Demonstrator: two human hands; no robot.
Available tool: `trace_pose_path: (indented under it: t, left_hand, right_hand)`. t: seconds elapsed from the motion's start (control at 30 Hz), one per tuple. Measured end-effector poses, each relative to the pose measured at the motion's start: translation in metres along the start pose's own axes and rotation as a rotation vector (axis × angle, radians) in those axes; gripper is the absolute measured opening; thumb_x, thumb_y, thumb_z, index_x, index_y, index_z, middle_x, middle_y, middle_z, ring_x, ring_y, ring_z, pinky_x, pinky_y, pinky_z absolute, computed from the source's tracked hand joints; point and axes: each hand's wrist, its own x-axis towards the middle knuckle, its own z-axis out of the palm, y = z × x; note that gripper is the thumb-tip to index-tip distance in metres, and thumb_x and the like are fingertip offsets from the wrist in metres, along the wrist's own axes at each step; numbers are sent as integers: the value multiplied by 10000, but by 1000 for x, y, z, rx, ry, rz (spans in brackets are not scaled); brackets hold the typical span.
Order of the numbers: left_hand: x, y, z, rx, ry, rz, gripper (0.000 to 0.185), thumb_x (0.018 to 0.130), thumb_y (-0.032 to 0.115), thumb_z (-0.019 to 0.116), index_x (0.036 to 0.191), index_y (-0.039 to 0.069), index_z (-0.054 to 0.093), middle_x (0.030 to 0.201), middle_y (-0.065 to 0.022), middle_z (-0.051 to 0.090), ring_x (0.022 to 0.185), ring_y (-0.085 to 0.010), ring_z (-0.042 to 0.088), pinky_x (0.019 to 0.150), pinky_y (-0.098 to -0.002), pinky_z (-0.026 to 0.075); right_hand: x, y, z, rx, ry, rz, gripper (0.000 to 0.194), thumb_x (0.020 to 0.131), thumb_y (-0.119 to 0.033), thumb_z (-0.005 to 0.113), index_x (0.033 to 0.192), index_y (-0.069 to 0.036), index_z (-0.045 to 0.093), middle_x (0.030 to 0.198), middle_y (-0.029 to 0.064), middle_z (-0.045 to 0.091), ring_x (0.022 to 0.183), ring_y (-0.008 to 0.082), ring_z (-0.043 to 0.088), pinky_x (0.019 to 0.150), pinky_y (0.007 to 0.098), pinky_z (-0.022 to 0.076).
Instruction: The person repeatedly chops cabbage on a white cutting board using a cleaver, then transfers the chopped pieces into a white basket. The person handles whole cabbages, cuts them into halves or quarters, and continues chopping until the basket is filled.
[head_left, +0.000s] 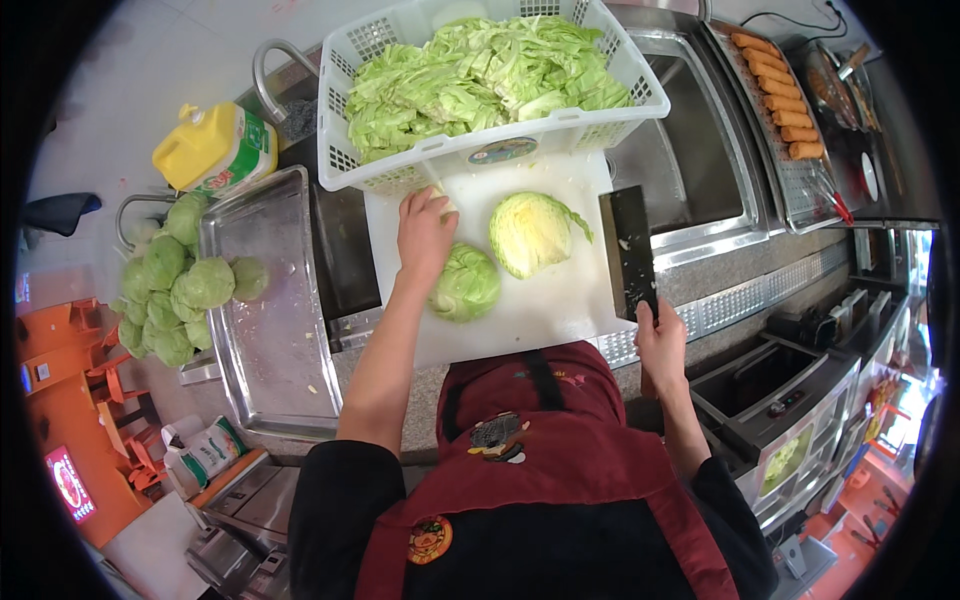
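Observation:
A halved cabbage (531, 236) lies with its pale cut face showing on a white cutting board (525, 322). To its lower left, a second cabbage piece (465, 285) rests with its green outside up. My left hand (426, 229) is at the board's upper left, its fingers around a small pale piece that is mostly hidden, below the basket's rim. In my right hand (662, 341) is the handle of a cleaver (632, 247), whose dark blade, flecked with bits, stands at the board's right edge. A white plastic basket (495, 146) of torn cabbage leaves (487, 82) sits across the board's far end.
Left of the board are a steel tray (262, 360), a pile of whole cabbages (169, 292) and a yellow jug (217, 146). A steel sink (694, 150) lies to the right, beyond it a perforated tray (802, 187) with fried rolls (780, 94) and red-handled tongs (840, 206).

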Motion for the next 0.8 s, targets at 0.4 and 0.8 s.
trace_pose_path:
  t: [0.4, 0.8]
  left_hand:
    - [0, 65, 23, -640, -376, -171, 540, 724, 194, 850, 1207, 64, 646, 1128, -143, 656, 1047, -326, 625, 948, -422, 492]
    - [-84, 87, 32, -119, -49, 277, 603, 752, 205, 795, 1312, 140, 581, 1290, -126, 497, 1231, -344, 464, 1023, -464, 391]
  right_hand:
    - [37, -29, 15, 109, -349, 74, 217, 987, -169, 568, 923, 34, 612, 578, 60, 574, 470, 118, 576, 428, 291, 449]
    - [88, -41, 8, -204, -282, -305, 173, 952, -142, 594, 945, 29, 620, 797, 277, 639, 778, 475, 627, 656, 501, 489]
